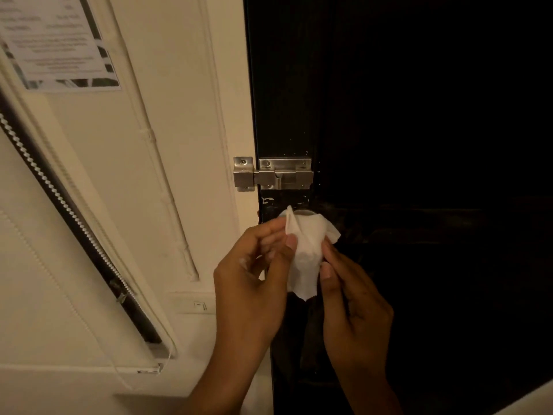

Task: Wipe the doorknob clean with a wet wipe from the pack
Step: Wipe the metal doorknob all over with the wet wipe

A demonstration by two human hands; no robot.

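Big dark door (419,115) fills the right side, with a steel slide bolt (273,174) just above the doorknob (302,213), which is mostly hidden behind the wet wipe (305,250). Left hand (254,280) and right hand (353,298) both pinch the wipe by its edges, probably spreading it open before wiping. It hangs lengthwise, top corner up, bottom tip down.

White wet wipe (305,250), crumpled, pinched between left hand (254,274) and right hand (353,298); doorknob (302,213) mostly hidden behind it. Steel slide bolt (273,174) above, on dark door (419,115).
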